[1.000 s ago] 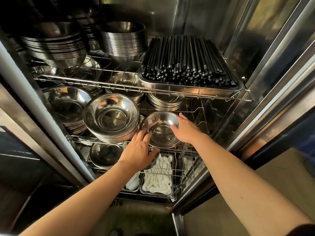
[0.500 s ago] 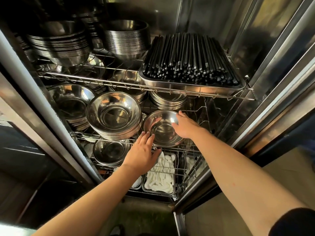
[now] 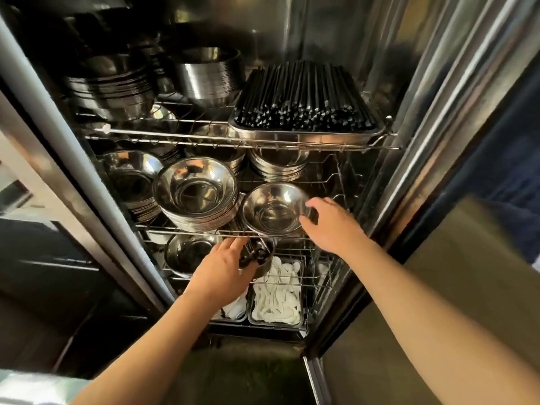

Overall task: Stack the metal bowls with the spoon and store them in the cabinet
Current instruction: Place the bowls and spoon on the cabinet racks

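A small metal bowl (image 3: 271,210) sits on the front right of the cabinet's middle wire shelf (image 3: 187,231). My right hand (image 3: 331,225) is at its right rim, fingers apart, only the fingertips touching the edge. My left hand (image 3: 225,268) hovers lower, just under the shelf's front wire, fingers spread and holding nothing, beside a small dark bowl (image 3: 260,257) on the level below. Left of the small bowl stands a tall stack of larger metal bowls (image 3: 195,197). I can make out no spoon inside the small bowl.
The top shelf holds a steel tray of black chopsticks (image 3: 304,97) and more bowl stacks (image 3: 111,89). Further bowl stacks (image 3: 279,168) stand behind. White spoons fill trays (image 3: 276,296) at the bottom. The open cabinet door frame (image 3: 438,118) rises at the right.
My right hand has slid back off the small bowl until only the fingertips reach its rim. My left hand has dropped from the bowl's front edge to below the shelf wire.
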The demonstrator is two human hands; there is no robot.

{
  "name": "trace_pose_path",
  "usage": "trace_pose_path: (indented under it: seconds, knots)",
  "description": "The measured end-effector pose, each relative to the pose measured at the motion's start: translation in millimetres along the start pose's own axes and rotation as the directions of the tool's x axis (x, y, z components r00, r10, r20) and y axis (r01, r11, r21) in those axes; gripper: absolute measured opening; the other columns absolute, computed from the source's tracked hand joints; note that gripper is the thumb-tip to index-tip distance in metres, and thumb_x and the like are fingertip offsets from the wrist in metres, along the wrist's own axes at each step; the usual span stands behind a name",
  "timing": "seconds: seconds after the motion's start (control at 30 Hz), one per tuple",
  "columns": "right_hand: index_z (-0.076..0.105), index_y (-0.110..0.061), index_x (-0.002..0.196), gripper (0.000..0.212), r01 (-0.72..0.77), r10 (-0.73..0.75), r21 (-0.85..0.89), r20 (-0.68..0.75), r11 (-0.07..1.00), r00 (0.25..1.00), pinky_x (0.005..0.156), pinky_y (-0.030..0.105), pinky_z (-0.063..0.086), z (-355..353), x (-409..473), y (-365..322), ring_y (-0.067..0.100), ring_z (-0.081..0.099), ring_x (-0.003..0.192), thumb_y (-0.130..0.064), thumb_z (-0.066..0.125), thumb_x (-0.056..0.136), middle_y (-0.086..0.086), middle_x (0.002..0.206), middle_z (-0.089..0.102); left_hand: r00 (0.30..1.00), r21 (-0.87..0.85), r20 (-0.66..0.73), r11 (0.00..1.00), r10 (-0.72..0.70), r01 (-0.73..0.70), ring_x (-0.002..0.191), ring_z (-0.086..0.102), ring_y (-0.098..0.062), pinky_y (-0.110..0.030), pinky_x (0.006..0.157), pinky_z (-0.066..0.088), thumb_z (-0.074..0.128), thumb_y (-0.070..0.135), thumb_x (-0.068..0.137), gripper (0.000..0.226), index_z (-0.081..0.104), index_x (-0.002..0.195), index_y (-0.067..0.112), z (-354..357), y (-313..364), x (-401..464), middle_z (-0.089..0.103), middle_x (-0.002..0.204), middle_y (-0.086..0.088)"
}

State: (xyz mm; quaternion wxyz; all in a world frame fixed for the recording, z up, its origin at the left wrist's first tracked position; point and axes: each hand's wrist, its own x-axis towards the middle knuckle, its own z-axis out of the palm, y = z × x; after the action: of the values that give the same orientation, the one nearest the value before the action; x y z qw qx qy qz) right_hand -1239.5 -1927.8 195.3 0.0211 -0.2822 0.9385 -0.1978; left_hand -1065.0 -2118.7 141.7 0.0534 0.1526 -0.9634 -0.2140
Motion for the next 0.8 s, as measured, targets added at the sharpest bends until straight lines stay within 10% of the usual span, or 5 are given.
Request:
trace_pose_path:
  seconds: [0.5, 0.8]
  knots:
    - [0.071, -0.015, 0.114, 0.024, -0.14, 0.037, -0.203, -0.442, 0.969, 0.896, 0.089, 0.04, 0.051, -113, -388, -29, 0.026, 0.064, 0.104, -0.024, 0.071, 0.091, -0.001, 0.107, 0.069, 0.852, -0.157, -0.029, 0.84, 0.522, -0.52, 0.128, 0.052, -0.015, -0.028, 0.103, 0.043, 0.058, 0.053, 0.094, 0.051, 0.053, 0.14, 0.029, -45, 99, -189, 0.059, 0.135, 0.009]
    - [0.07, -0.004, 0.12, 0.034, -0.225, -0.139, -0.336, -0.784, 0.915, 0.605, 0.109, 0.034, 0.043, -182, -563, -48, 0.029, 0.062, 0.116, -0.018, 0.069, 0.089, 0.012, 0.122, 0.066, 0.58, -0.286, -0.175, 0.523, 0.795, -0.803, 0.123, 0.052, -0.022, -0.039, 0.107, 0.042, 0.062, 0.048, 0.092, 0.065, 0.043, 0.146, 0.019, -52, 248, -297, 0.056, 0.132, -0.002]
